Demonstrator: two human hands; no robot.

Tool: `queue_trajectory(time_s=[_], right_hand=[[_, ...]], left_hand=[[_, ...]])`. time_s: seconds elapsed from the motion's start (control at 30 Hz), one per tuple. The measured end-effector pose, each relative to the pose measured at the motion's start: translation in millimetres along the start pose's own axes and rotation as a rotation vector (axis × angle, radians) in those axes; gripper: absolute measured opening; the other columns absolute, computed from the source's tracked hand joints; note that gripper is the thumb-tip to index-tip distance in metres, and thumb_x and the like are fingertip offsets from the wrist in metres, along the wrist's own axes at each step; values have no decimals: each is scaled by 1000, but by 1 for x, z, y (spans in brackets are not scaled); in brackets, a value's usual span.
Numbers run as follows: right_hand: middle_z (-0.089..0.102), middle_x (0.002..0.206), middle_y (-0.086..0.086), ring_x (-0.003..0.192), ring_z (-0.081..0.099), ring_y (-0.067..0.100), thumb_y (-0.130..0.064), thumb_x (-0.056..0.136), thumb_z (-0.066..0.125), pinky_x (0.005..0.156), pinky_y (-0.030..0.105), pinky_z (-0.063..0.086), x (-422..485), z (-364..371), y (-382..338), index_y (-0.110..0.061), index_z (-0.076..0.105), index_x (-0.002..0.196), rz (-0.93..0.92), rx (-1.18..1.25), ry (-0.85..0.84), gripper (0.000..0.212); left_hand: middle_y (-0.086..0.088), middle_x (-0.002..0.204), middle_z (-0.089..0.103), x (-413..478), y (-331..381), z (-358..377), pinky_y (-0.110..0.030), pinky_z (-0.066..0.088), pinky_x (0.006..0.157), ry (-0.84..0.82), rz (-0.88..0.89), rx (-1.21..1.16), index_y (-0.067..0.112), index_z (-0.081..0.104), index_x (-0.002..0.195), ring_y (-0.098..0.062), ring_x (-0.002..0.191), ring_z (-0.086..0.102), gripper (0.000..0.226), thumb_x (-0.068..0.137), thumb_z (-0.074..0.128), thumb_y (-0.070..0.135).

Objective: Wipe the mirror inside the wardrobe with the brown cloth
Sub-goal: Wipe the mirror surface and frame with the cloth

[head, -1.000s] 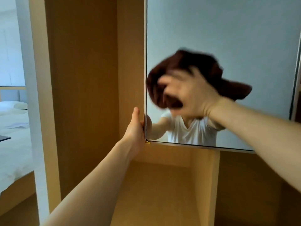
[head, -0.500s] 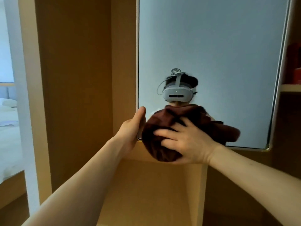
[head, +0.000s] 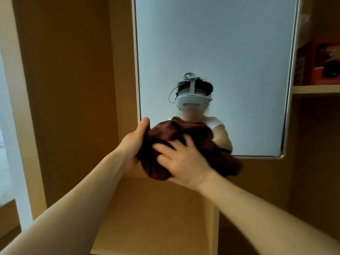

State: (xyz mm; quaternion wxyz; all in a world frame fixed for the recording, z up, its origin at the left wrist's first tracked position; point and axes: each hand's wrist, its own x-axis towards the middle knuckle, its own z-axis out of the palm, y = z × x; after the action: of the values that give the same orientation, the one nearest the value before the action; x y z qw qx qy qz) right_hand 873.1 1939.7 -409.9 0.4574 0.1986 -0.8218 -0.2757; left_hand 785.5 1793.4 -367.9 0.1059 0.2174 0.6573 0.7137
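The mirror (head: 211, 43) hangs upright inside the wooden wardrobe and reflects a person wearing a headset. A bunched brown cloth (head: 165, 131) lies against the mirror's lower left part and hangs past its bottom edge. My right hand (head: 184, 161) presses the cloth to the glass, fingers spread and curved over the wad. My left hand (head: 132, 142) holds the mirror's lower left edge, thumb up at the front; its fingers are hidden behind the frame and the cloth.
A wooden side panel (head: 73, 89) stands left of the mirror. To the right, a shelf (head: 314, 89) carries a red box (head: 320, 63). Below the mirror is an open compartment with an upright divider (head: 215, 227). A bright room shows at the far left.
My right hand has brought the cloth down from the mirror's middle to its lower left corner beside my left hand. The left hand keeps its hold on the edge.
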Motion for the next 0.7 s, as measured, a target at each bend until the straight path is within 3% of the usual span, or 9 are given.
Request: queue_trajectory(time_s=[0.17, 0.23, 0.3, 0.37, 0.47, 0.53, 0.7], right_hand=[[56, 130, 3, 123, 44, 34, -27, 80, 64, 101, 55, 24, -14, 3, 8, -19, 65, 93, -32, 1, 30, 15], [58, 130, 3, 119, 47, 33, -21, 81, 58, 98, 53, 27, -48, -2, 33, -19, 64, 91, -29, -27, 47, 11], [54, 132, 3, 120, 46, 33, -24, 81, 58, 96, 54, 28, -88, -13, 59, -20, 60, 94, -5, -70, 38, 14], [46, 134, 3, 121, 42, 33, -32, 81, 55, 95, 56, 28, -125, -29, 84, -21, 53, 98, 18, -118, 13, 21], [42, 133, 4, 119, 42, 34, -41, 76, 50, 94, 58, 28, -161, -60, 118, -21, 49, 101, 35, -165, -87, 33], [42, 131, 5, 119, 40, 34, -48, 73, 48, 94, 57, 27, -164, -78, 138, -21, 48, 102, 28, -180, -144, 39], [42, 134, 10, 121, 35, 34, -51, 69, 49, 89, 63, 37, -98, -115, 193, -9, 51, 105, 388, -202, -14, 55]], left_hand=[[-5, 109, 68, 6, -3, -1, -35, 47, 92, -7, 22, 0, 8, 64, 110, -20, 103, 63, 64, 84, 51, 65], [-4, 107, 64, 10, -4, -3, -34, 43, 95, -2, 34, -12, 10, 68, 96, -19, 104, 59, 62, 78, 57, 68], [-5, 106, 63, 11, -5, -4, -31, 43, 95, 4, 36, 11, 14, 71, 82, -20, 107, 57, 61, 69, 59, 72], [-6, 111, 64, 9, -5, -4, -29, 41, 91, 31, 35, 48, 11, 70, 84, -20, 112, 57, 62, 70, 57, 70], [-10, 121, 63, 6, -6, -4, -32, 40, 96, 56, 39, 62, 8, 70, 89, -22, 114, 57, 70, 63, 57, 72], [-10, 121, 62, 2, -6, -1, -34, 41, 97, 81, 60, 65, 10, 67, 89, -24, 113, 56, 64, 74, 55, 70], [-10, 111, 62, -4, -5, 5, -31, 38, 87, 160, 85, 79, 13, 62, 80, -24, 111, 56, 49, 89, 47, 59]])
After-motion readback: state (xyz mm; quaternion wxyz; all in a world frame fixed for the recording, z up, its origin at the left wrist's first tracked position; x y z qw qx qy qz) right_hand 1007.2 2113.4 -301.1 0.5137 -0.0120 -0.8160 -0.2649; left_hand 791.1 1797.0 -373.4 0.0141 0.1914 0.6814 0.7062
